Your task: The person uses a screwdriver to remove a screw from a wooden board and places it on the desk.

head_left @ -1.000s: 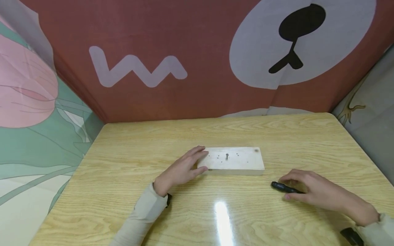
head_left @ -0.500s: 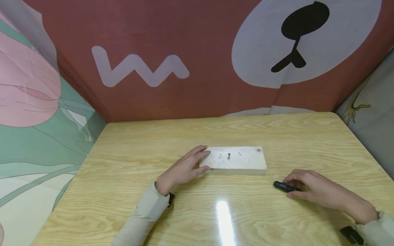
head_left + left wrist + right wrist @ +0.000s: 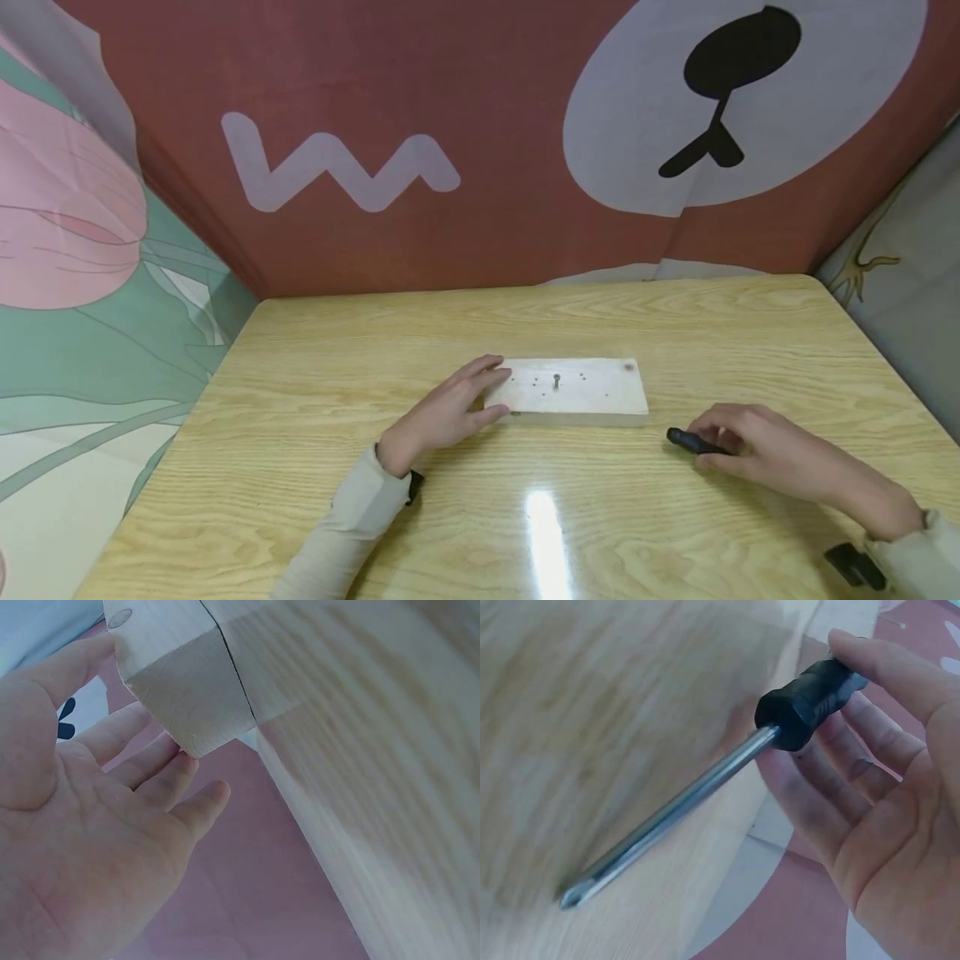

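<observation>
A pale wooden block lies flat on the table, dotted with several small holes. From its middle rises a small metal screw. My left hand holds the block's left end, with the thumb at the near side and fingers across to the far side. The left wrist view has thumb and fingers at opposite sides of the block's end. To the right of the block, my right hand grips a screwdriver by its black handle. Its steel shaft shows in the right wrist view, tip pointing away from the palm.
The wood-grain table carries the block, with a bright light reflection at the front. Printed cloth hangs behind and at both sides of the table. Black straps with small devices sit at the wrists.
My right hand has closed more tightly on the screwdriver handle and moved slightly up and away. My left hand keeps its place at the block; the head view has shifted slightly.
</observation>
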Demonstrator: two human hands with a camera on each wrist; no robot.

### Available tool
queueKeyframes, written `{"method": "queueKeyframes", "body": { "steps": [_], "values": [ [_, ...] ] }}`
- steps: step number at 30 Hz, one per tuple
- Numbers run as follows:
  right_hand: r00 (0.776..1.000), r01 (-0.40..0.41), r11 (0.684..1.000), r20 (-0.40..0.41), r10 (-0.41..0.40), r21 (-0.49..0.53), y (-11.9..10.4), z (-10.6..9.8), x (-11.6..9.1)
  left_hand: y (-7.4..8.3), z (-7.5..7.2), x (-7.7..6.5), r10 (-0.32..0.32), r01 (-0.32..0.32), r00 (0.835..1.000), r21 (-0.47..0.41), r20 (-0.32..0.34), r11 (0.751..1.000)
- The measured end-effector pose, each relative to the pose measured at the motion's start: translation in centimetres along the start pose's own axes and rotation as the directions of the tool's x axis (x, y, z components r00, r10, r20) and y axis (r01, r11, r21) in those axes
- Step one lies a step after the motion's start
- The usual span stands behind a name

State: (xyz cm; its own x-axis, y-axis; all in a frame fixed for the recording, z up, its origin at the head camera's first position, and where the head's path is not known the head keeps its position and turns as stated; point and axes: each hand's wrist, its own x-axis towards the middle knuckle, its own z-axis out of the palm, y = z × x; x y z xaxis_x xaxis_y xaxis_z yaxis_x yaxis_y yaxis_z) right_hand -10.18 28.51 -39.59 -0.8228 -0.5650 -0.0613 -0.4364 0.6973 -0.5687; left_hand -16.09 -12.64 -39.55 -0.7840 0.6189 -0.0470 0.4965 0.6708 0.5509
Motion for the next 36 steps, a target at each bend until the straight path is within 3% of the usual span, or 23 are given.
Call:
{"method": "queueKeyframes", "body": {
  "steps": [8,13,24,31,36],
  "values": [
    [1.0,-0.03,0.993,-0.003,0.031,0.111,-0.8,-0.7,0.4,0.0,-0.1,0.0,-0.006,0.006,1.0,-0.007,-0.003,1.0],
    [0.998,-0.066,0.991,-0.007,0.068,0.116,-1.3,-1.1,0.6,0.0,-0.1,-0.1,-0.005,0.005,1.0,-0.007,-0.006,1.0],
    [0.994,-0.06,0.995,-0.083,0.066,0.077,-2.1,-1.7,0.8,0.0,0.0,0.0,-0.003,0.003,1.0,-0.002,-0.004,1.0],
    [0.979,-0.035,0.997,-0.2,0.048,0.066,-2.9,-1.9,0.9,0.0,0.0,-0.1,-0.006,0.006,1.0,0.005,0.002,1.0],
    [0.94,-0.01,1.0,-0.341,0.019,0.028,-3.5,-1.9,1.2,0.1,-0.1,-0.1,-0.002,0.002,1.0,0.006,0.001,1.0]
  ]
}}
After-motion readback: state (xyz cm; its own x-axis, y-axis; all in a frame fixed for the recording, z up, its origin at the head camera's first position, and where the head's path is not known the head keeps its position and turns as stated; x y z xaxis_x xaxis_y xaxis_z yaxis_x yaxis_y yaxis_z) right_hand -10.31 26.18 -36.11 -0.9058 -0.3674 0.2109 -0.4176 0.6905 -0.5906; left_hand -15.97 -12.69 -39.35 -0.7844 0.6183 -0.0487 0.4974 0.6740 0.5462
